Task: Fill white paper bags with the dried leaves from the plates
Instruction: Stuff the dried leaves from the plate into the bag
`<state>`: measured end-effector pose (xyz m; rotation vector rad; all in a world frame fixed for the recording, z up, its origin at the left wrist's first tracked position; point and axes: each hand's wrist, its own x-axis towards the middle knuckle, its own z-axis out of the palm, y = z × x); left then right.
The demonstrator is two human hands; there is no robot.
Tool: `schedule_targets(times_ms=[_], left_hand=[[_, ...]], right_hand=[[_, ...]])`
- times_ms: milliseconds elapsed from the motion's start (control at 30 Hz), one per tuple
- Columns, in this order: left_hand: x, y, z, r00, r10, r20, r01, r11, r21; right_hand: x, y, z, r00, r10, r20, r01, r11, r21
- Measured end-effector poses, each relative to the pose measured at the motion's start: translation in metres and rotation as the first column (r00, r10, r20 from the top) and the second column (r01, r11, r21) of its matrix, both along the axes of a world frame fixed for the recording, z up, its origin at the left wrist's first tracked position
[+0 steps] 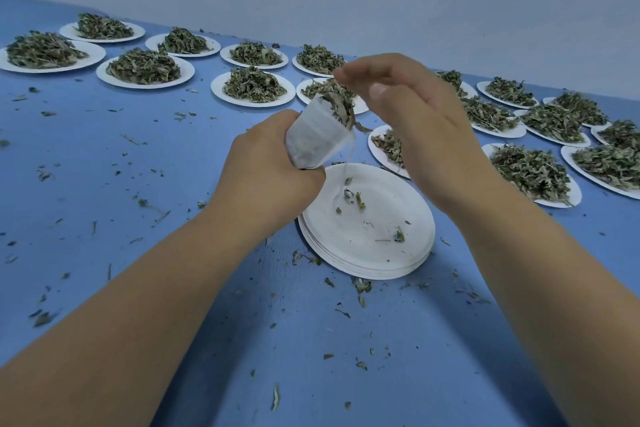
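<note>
Left of the stack of emptied paper plates (367, 225), heaped plates of dried leaves (145, 68) sit on the blue table (104, 184). Just above the stack's left rim, the left hand (266, 170) is wrapped around a small white paper bag (313, 135), mouth tilted up and right. Above the stack, the right hand (398, 97) pinches dried leaves (341, 100) into the mouth. This looks like the stuffing step; next, the overhanging leaves need pushing down without spilling.
</note>
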<state>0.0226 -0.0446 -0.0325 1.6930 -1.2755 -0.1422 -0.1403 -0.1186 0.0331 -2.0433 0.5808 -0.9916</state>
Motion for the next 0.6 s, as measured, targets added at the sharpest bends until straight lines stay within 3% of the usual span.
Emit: schedule_targets(times_ms=[100,233,433,533,600], left_hand=[[0.001,0.000,0.000,1.000,-0.002,0.012,0.002,1.000,0.004],[0.001,-0.002,-0.002,1.000,-0.005,0.010,0.005,1.000,-0.005],[-0.002,-0.006,-0.002,0.998,-0.025,0.059,0.024,1.000,0.009],[-0.002,0.000,-0.002,0.998,-0.065,0.023,0.065,0.998,-0.015],[-0.001,0.004,0.001,0.998,-0.068,0.012,0.069,0.997,-0.026]], right_hand=[[-0.012,0.001,0.002,0.997,-0.016,-0.074,0.012,0.998,-0.053],[-0.018,0.009,-0.005,0.979,-0.072,-0.192,0.024,0.969,-0.244],[-0.016,0.016,-0.004,0.932,0.023,-0.361,-0.066,0.992,-0.109],[-0.017,0.020,0.003,0.971,0.014,-0.240,-0.050,0.988,-0.146],[-0.020,0.019,0.006,0.992,-0.095,-0.081,0.083,0.987,-0.138]])
